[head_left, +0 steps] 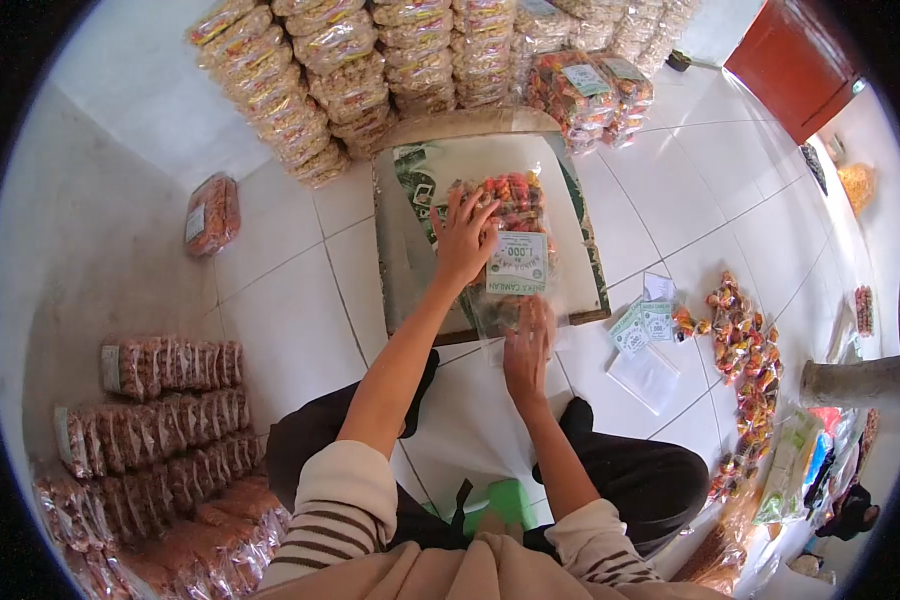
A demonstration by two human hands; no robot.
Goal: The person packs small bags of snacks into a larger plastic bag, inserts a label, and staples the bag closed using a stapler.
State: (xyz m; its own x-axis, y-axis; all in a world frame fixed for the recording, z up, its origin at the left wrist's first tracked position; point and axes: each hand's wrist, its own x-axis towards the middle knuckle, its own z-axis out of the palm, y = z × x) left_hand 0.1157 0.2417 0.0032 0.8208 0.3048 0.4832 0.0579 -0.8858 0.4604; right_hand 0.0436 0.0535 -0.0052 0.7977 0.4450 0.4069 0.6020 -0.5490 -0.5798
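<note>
A clear plastic bag point(516, 210) of small red and orange wrapped snack packs lies on a low board-topped table. A pale green printed label point(518, 256) shows inside it, upside down to me. My left hand point(465, 240) rests on the bag's left side with its fingers spread. At the bag's near end, my right hand point(528, 352) has its fingers closed on the loose, flat plastic; the fingertips are partly blurred behind the film.
Loose labels point(657, 320) and flat clear bags point(645, 378) lie on the tiles at right, beside a strip of snack packs point(755, 370). Filled labelled bags point(582, 90) stand behind the table point(395, 290). Stacked brown snack packs point(160, 410) line the left side.
</note>
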